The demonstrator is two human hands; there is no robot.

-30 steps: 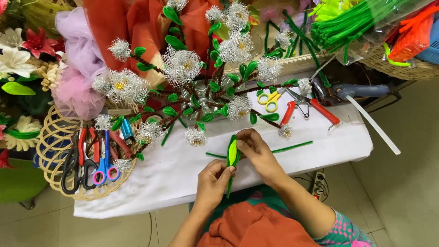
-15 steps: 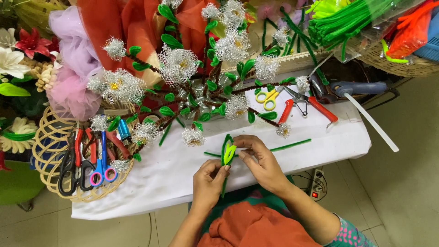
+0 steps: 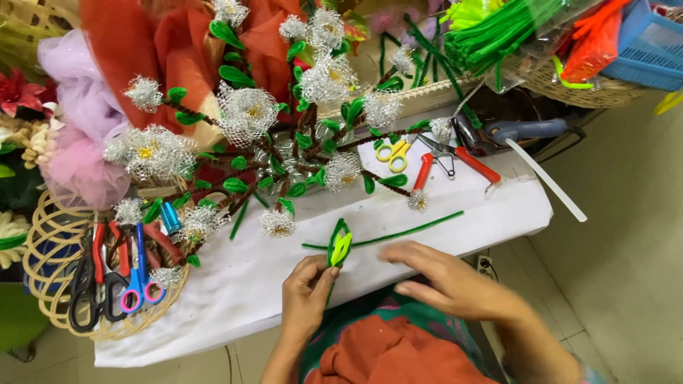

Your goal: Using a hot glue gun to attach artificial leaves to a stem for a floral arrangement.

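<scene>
Hands at work over a white table (image 3: 235, 284), seen from above. The left hand (image 3: 307, 293) pinches a small leaf (image 3: 339, 245) of green and yellow fuzzy wire, fingers closed on its lower end, just in front of the table's near edge. The right hand (image 3: 445, 279) hovers beside the leaf, fingers loosely spread and holding nothing. Behind the leaf lies a long green wire (image 3: 398, 232); further back sits a branch of silver mesh flowers (image 3: 245, 114), with pliers (image 3: 455, 158) to its right and a basket of scissors (image 3: 107, 274) to its left. The leaf's bent loops could spring open or slip from so narrow a pinch.
</scene>
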